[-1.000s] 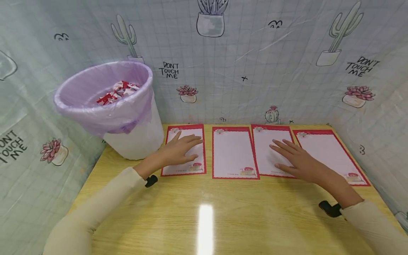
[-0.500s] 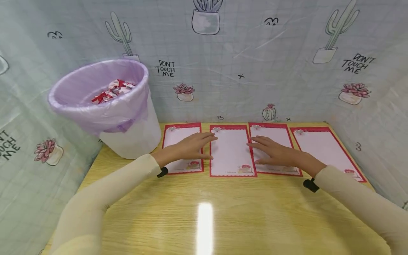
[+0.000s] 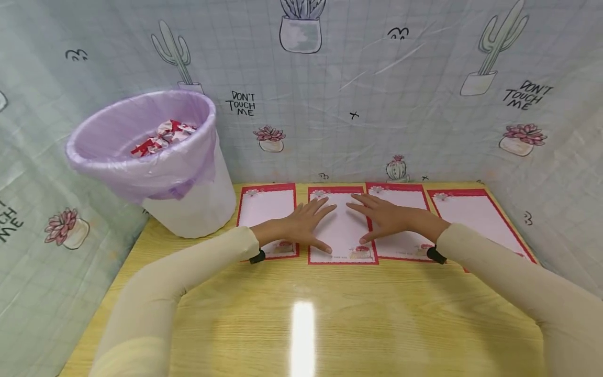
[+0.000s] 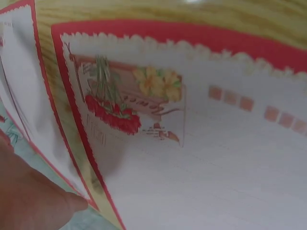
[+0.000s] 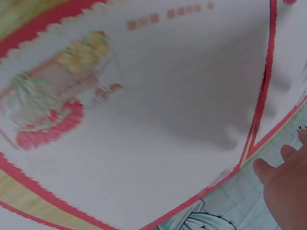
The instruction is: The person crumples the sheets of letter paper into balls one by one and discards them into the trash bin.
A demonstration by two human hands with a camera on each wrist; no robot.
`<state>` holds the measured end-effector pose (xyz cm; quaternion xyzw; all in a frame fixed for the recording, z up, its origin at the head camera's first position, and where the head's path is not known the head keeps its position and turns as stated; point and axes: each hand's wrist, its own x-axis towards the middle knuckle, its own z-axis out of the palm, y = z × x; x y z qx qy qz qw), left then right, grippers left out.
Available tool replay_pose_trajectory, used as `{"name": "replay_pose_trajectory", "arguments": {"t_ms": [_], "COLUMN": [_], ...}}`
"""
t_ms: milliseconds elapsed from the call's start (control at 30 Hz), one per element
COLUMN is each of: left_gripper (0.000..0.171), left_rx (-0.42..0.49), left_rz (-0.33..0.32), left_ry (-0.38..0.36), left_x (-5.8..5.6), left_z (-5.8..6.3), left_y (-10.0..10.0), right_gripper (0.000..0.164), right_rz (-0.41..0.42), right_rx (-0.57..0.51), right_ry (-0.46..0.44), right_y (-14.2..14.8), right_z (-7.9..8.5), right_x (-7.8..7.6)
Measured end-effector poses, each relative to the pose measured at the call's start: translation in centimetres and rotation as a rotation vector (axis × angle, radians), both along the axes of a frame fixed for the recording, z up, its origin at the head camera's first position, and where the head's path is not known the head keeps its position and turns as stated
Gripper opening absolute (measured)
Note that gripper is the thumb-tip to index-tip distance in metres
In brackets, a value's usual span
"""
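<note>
Several red-bordered sheets of letter paper lie in a row along the back of the table. In the head view my left hand (image 3: 303, 224) spreads its fingers over the left part of the second sheet (image 3: 343, 225) from the left. My right hand (image 3: 388, 215) reaches in from the other side, fingers spread, across the third sheet (image 3: 400, 230) and onto the second sheet's right edge. Neither hand holds anything. The left wrist view shows a printed sheet (image 4: 201, 158) with flowers in its corner and my thumb at lower left. A sheet (image 5: 168, 115) fills most of the right wrist view.
A white bin (image 3: 202, 209) with a purple liner (image 3: 141, 173) stands at the back left, with crumpled red and white scraps (image 3: 162, 137) inside. The leftmost sheet (image 3: 264, 209) lies beside it. A rightmost sheet (image 3: 480, 220) lies near the side curtain. Printed curtain (image 3: 301, 104) encloses the table (image 3: 358, 319).
Both hands have moved toward each other: the left from the leftmost sheet rightward, the right leftward from the third sheet. They now meet close over the second sheet. The sheets keep their places.
</note>
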<state>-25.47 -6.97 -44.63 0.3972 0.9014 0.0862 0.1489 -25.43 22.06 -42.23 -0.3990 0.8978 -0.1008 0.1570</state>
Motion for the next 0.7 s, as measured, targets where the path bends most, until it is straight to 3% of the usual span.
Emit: {"name": "replay_pose_trajectory", "arguments": {"t_ms": [267, 467, 567, 700], "left_gripper": [0.127, 0.125, 0.125, 0.128], "left_rx": [-0.077, -0.003, 0.009, -0.039], "left_rz": [0.052, 0.102, 0.093, 0.079], "left_ry": [-0.046, -0.115, -0.158, -0.163], "left_x": [-1.5, -2.9, -3.0, -2.8], "left_z": [0.3, -0.2, -0.5, -0.9], "left_y": [0.1, -0.9, -1.4, -1.6], "right_gripper": [0.107, 0.11, 0.112, 0.113], "right_rz": [0.024, -0.028, -0.045, -0.031], "right_rx": [0.058, 0.146, 0.192, 0.226], "right_ry": [-0.034, -0.064, -0.08, -0.063], "right_y": [-1.2, -1.8, -2.0, -2.0], "right_z": [-0.3, -1.7, -2.1, -2.3], "right_x": [-1.2, -1.8, -1.5, -1.3]}}
